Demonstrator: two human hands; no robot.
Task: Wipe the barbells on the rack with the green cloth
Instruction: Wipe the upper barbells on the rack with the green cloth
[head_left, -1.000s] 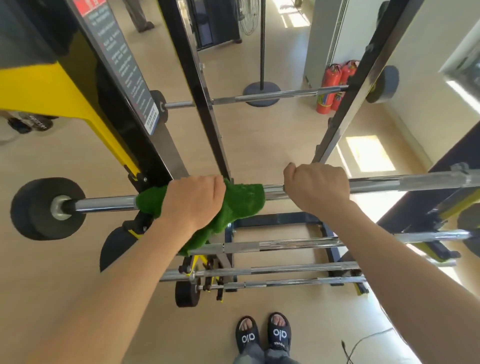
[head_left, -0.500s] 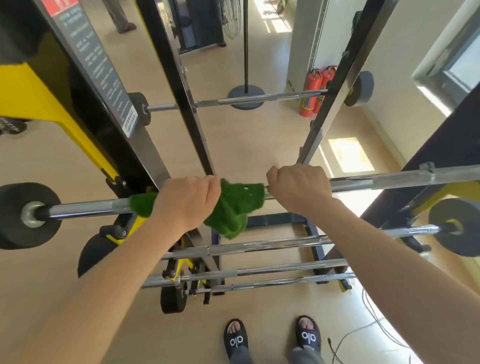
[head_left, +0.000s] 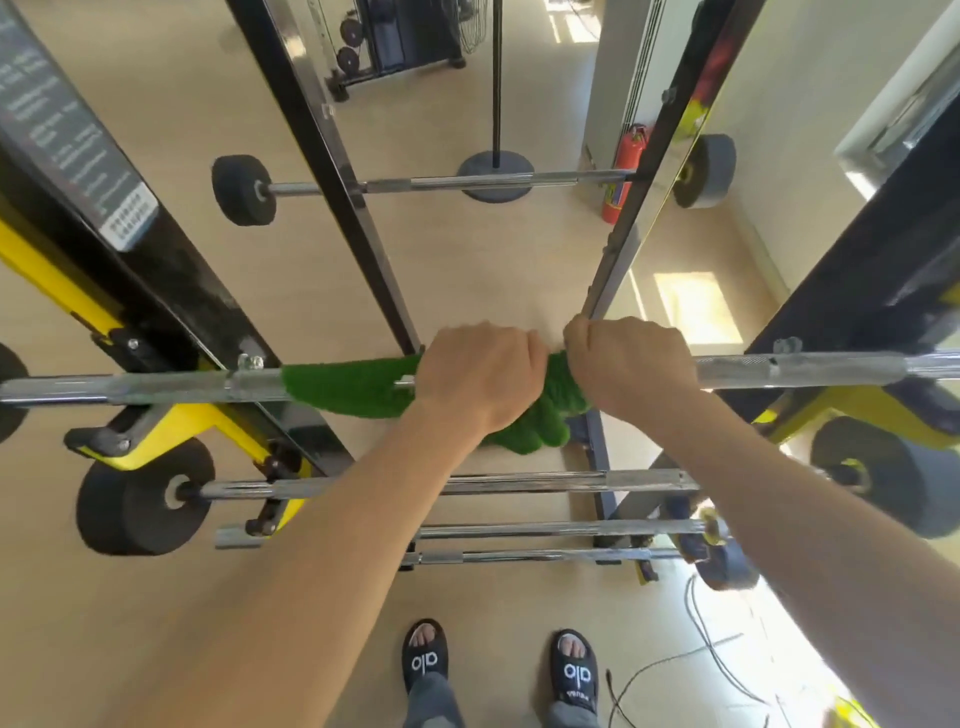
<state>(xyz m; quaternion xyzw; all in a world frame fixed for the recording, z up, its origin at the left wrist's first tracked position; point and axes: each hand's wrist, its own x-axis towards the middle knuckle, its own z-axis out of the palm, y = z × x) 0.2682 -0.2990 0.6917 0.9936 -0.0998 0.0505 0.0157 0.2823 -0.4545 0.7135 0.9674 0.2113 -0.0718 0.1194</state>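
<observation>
A chrome barbell (head_left: 789, 368) lies across the black and yellow rack (head_left: 156, 436) at chest height. The green cloth (head_left: 348, 387) is wrapped round the bar's middle, with a fold hanging below. My left hand (head_left: 480, 376) grips the bar through the cloth. My right hand (head_left: 631, 361) grips the bar just to the right, touching the cloth's end and almost meeting the left hand. Lower barbells (head_left: 519, 483) sit on the rack beneath, and another barbell (head_left: 467, 183) rests on the far side.
Black uprights (head_left: 332, 171) rise between the bars. Black weight plates (head_left: 140, 499) sit on the bar ends. A red fire extinguisher (head_left: 621, 176) stands by the far wall. Cables (head_left: 701, 644) trail on the floor at right, near my sandalled feet (head_left: 426, 657).
My left hand has slid the cloth to the right along the bar until it nearly meets my right hand. The view has shifted, and more of the rack's right side shows.
</observation>
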